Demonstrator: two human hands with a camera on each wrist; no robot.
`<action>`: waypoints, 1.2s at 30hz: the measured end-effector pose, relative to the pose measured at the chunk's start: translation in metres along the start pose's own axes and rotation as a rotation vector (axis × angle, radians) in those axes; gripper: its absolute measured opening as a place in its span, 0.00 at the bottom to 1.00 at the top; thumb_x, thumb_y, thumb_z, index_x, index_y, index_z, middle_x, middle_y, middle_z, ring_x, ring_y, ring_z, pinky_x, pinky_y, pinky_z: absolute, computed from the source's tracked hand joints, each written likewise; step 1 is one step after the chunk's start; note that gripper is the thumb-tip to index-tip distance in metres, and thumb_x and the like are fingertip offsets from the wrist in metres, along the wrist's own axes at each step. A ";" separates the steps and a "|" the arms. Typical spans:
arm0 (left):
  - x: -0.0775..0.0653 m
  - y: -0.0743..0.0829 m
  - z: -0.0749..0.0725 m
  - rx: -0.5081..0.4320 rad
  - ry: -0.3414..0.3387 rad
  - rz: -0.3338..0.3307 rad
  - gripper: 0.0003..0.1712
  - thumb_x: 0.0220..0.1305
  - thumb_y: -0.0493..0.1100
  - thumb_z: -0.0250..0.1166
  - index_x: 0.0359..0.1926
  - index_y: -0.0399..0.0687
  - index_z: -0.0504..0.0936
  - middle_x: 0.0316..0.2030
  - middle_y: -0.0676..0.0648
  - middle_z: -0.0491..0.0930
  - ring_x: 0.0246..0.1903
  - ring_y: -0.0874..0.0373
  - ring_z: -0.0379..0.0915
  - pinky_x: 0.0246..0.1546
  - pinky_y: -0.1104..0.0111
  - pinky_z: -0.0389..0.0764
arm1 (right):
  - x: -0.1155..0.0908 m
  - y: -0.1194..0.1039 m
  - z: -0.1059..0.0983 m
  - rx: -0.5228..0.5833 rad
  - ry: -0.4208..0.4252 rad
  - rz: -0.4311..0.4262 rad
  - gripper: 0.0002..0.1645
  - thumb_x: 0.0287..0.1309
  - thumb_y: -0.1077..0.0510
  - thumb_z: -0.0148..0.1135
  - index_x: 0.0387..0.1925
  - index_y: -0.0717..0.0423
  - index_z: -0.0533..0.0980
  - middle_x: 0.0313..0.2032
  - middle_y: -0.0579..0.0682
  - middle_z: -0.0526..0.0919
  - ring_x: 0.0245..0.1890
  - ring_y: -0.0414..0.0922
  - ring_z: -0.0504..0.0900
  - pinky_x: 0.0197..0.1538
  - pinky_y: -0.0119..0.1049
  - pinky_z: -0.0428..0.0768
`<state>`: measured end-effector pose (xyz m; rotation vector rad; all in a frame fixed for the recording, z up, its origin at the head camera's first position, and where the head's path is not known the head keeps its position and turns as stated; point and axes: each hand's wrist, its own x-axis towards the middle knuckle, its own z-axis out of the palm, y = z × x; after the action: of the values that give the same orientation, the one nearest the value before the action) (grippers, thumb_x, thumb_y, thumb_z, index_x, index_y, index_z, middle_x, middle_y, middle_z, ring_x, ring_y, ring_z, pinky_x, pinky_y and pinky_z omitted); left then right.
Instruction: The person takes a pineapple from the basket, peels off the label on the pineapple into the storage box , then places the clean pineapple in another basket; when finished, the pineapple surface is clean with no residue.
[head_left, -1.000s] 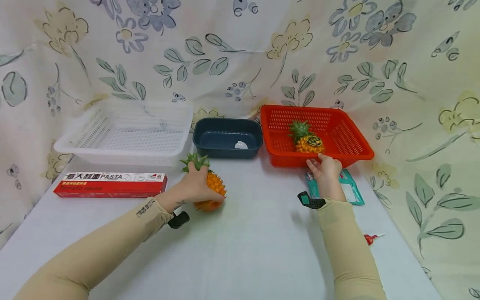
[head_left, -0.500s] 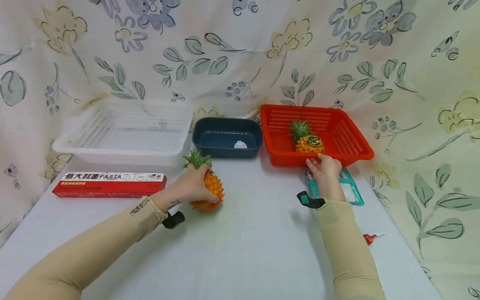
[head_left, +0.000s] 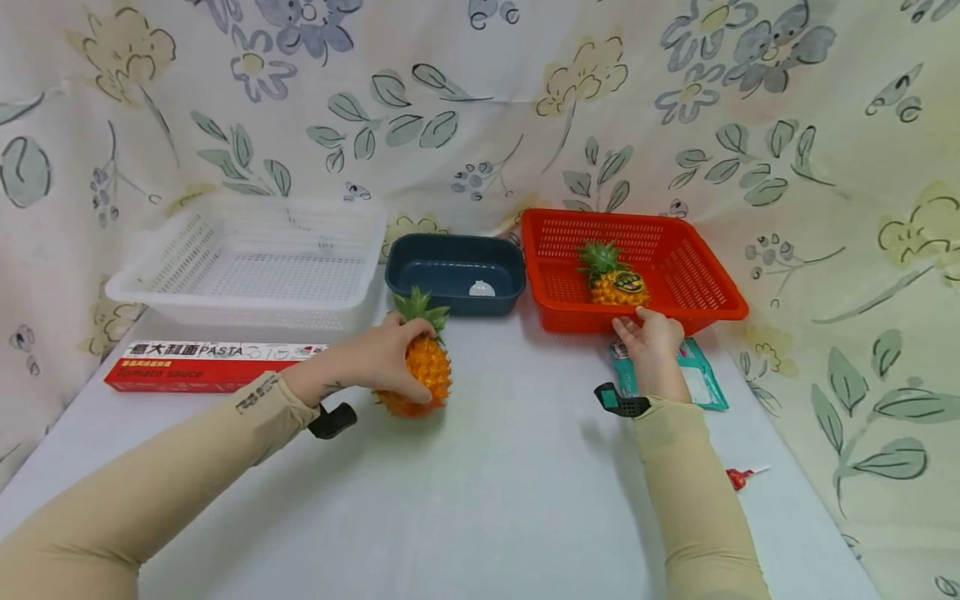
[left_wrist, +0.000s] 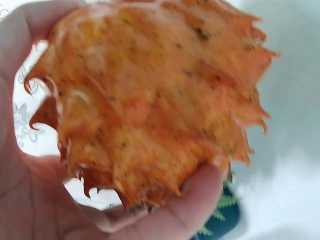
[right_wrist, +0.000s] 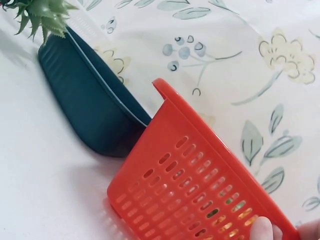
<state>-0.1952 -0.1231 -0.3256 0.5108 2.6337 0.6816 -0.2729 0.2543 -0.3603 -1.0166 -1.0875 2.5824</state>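
Note:
A small orange pineapple (head_left: 429,371) with a green crown is gripped by my left hand (head_left: 378,358), thumb on its lower side and fingers around the upper left. Its spiky skin (left_wrist: 150,110) fills most of the left wrist view. Whether its base touches the table I cannot tell. My right hand (head_left: 654,350) pinches the front rim of a red plastic basket (head_left: 697,275); two fingertips (right_wrist: 262,230) show at that rim in the right wrist view. Inside the basket lies a second pineapple (head_left: 618,286) with a black label.
Left of the red basket stand a dark blue bin (head_left: 457,302) and a white basket (head_left: 225,308). A red pasta box (head_left: 195,375) lies behind my left forearm. A teal packet (head_left: 697,375) and a red lollipop (head_left: 738,477) lie at right.
The left hand has shifted slightly up and turned the pineapple, so its crown now points farther right. The right hand and red basket stay where they were.

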 end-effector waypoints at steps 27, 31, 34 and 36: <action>-0.017 0.021 -0.080 0.044 0.009 0.148 0.42 0.40 0.50 0.73 0.59 0.56 0.66 0.51 0.42 0.62 0.47 0.48 0.66 0.38 0.61 0.79 | 0.000 -0.001 0.002 0.066 -0.035 0.006 0.49 0.63 0.66 0.48 0.70 0.32 0.33 0.68 0.38 0.45 0.52 0.45 0.65 0.55 0.40 0.75; -0.012 0.016 -0.103 0.085 0.088 0.156 0.41 0.41 0.48 0.73 0.59 0.54 0.66 0.54 0.42 0.60 0.48 0.48 0.65 0.42 0.58 0.78 | 0.000 0.000 0.002 0.064 -0.036 0.004 0.49 0.63 0.66 0.48 0.70 0.31 0.33 0.68 0.38 0.45 0.51 0.45 0.65 0.55 0.40 0.75; -0.007 0.009 -0.121 0.106 0.126 0.143 0.42 0.42 0.47 0.73 0.60 0.52 0.65 0.54 0.41 0.60 0.48 0.48 0.63 0.43 0.57 0.77 | 0.001 0.001 0.001 0.062 -0.028 0.006 0.49 0.63 0.66 0.48 0.70 0.31 0.33 0.68 0.38 0.45 0.52 0.45 0.65 0.54 0.40 0.75; -0.003 0.003 -0.131 0.120 0.139 0.121 0.42 0.42 0.47 0.73 0.61 0.52 0.65 0.54 0.41 0.59 0.48 0.47 0.63 0.44 0.56 0.77 | 0.000 0.002 0.001 0.059 -0.019 0.006 0.49 0.63 0.66 0.49 0.70 0.32 0.33 0.69 0.38 0.45 0.53 0.46 0.66 0.54 0.41 0.75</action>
<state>-0.2492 -0.1720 -0.2162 0.6849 2.8053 0.6174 -0.2735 0.2527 -0.3609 -0.9848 -1.0073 2.6173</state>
